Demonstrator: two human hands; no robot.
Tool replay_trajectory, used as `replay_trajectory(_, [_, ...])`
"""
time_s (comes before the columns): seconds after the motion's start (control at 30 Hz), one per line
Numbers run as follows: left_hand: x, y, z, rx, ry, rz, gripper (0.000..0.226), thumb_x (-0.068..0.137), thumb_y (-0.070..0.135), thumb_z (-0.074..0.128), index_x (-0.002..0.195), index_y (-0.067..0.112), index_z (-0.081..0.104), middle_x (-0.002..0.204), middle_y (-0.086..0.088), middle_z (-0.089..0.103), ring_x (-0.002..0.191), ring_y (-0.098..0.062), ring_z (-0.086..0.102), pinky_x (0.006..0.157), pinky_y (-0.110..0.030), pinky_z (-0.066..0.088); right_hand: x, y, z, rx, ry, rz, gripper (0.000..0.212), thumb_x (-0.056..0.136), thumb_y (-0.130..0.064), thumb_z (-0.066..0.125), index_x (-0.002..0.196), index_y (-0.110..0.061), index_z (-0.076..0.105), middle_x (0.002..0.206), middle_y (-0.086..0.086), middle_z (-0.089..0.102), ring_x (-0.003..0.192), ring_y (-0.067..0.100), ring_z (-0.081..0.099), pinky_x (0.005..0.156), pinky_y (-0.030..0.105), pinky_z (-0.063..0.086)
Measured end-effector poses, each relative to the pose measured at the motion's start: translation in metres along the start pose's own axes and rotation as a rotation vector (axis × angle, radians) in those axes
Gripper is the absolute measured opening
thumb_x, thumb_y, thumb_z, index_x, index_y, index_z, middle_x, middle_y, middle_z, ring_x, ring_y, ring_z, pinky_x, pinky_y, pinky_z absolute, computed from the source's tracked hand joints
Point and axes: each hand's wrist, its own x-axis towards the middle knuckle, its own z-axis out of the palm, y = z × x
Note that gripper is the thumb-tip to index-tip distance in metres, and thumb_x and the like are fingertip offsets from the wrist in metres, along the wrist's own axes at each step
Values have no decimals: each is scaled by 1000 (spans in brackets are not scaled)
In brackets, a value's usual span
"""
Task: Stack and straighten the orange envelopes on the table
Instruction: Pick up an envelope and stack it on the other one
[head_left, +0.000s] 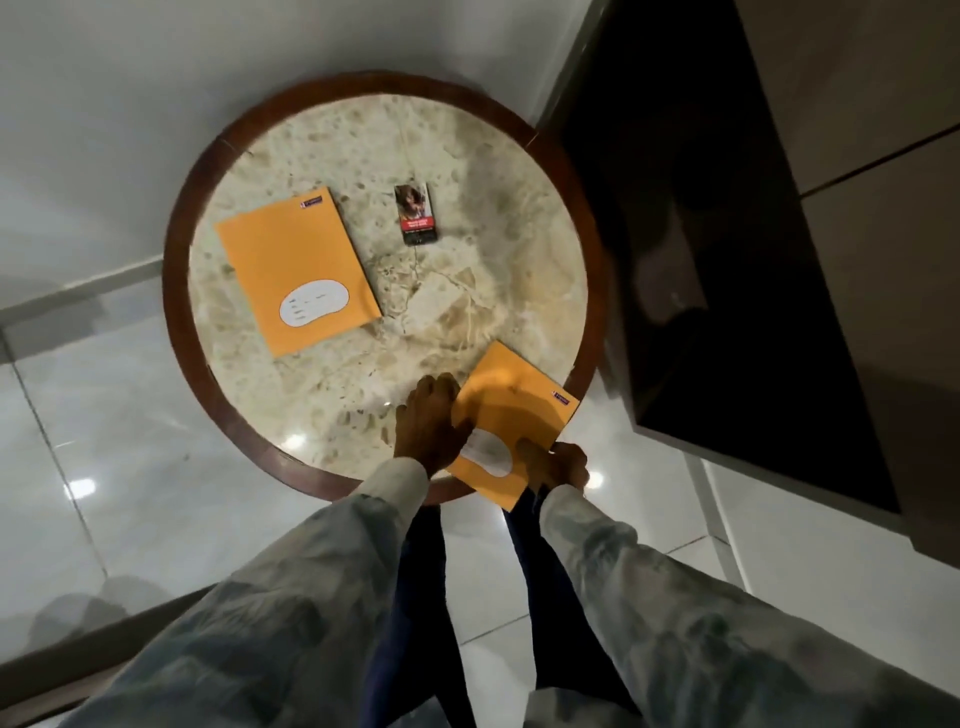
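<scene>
We see a round marble tabletop with a dark wood rim (179, 332) from above, on a glossy white tile floor (78, 457). Two orange paper envelopes on it, well apart, not yet stacked. The far orange envelope with a white oval label (296, 270) lies flat on the left half of the tabletop, tilted, untouched by either hand. The near orange envelope with a white oval label (511, 410) sits at the near right edge, its lower corner hanging past the wood rim.

Our left hand (428, 428) rests on the near envelope's left edge, fingers spread over the edge and the marble; grip loose, palm down, pressing rather than pinching as far as we can tell. Our right hand (558, 465) is at the envelope's lower right edge; thumb lies on top of the paper, other fingers are under or behind it, so the grip looks closed on the envelope.

A small dark rectangular pack with a red band (415, 214) lies near the tabletop's middle, just right of the far envelope, apart from it. A dark glossy cabinet (727, 260) stands to the right of the table. Pale patterned sleeves (311, 597) cover both arms.
</scene>
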Motion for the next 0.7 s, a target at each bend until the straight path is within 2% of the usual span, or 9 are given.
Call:
replay_trajectory(0.07, [5, -5, -6, -192, -42, -15, 35, 82, 15, 76, 108, 7, 55, 112, -16, 60, 101, -38, 59, 86, -50, 52, -8, -10, -4, 2, -37, -21, 53, 82, -34, 79, 122, -5, 59, 124, 15, 65, 111, 35, 62, 93, 42, 49])
replay_trajectory(0.1, [6, -10, -10, -278, -9, -17, 33, 79, 9, 78, 104, 6, 56, 104, -13, 60, 93, -34, 58, 81, -46, 52, -9, -14, -4, 41, -31, -59, 52, 81, -33, 80, 120, -6, 59, 121, 14, 66, 104, 32, 62, 89, 40, 49])
replay_trajectory(0.17, [4, -16, -26, -402, 68, -38, 35, 77, 7, 81, 102, 3, 57, 94, -6, 57, 83, -25, 53, 74, -37, 46, -20, -33, -2, 25, -29, -203, 49, 80, -31, 80, 118, -8, 61, 115, 11, 68, 94, 25, 61, 81, 35, 47])
replay_trajectory(0.27, [7, -35, -62, -472, 225, -82, 39, 80, 14, 83, 105, 1, 57, 91, -9, 54, 79, -26, 52, 72, -38, 45, -33, -76, 20, 60, -74, -372, 37, 79, -23, 79, 110, -9, 63, 107, 14, 73, 93, 31, 68, 76, 36, 54])
replay_trajectory(0.33, [15, -54, -87, -514, 329, -137, 36, 79, 15, 84, 100, 5, 56, 90, -10, 56, 77, -27, 53, 72, -36, 43, -42, -110, 43, 42, -81, -505, 28, 79, -17, 77, 104, -9, 67, 104, 15, 75, 95, 33, 70, 74, 33, 53])
replay_trajectory(0.4, [24, -75, -112, -536, 423, -215, 35, 79, 18, 84, 93, 8, 53, 91, -14, 59, 81, -28, 56, 74, -34, 41, -53, -145, 73, -55, -100, -643, 23, 79, -17, 73, 101, -11, 69, 102, 13, 75, 95, 33, 69, 73, 30, 50])
replay_trajectory(0.53, [45, -119, -151, -515, 593, -307, 41, 80, 22, 82, 107, 2, 60, 104, -19, 66, 96, -34, 63, 79, -32, 44, -71, -204, 134, -164, -193, -819, 21, 78, -15, 65, 98, -12, 71, 100, 11, 73, 94, 33, 67, 75, 34, 54])
replay_trajectory(0.6, [55, -132, -165, -470, 612, -348, 40, 83, 24, 78, 112, 2, 61, 112, -18, 66, 103, -36, 64, 82, -35, 47, -76, -223, 161, -255, -224, -846, 28, 77, -16, 63, 103, -11, 70, 106, 12, 71, 100, 35, 65, 80, 37, 55])
replay_trajectory(0.7, [67, -131, -171, -288, 575, -391, 41, 92, 20, 66, 122, -5, 54, 127, -26, 57, 116, -45, 56, 94, -48, 48, -77, -233, 185, -403, -191, -862, 36, 77, -20, 62, 110, -6, 66, 124, 14, 61, 115, 38, 57, 90, 43, 54])
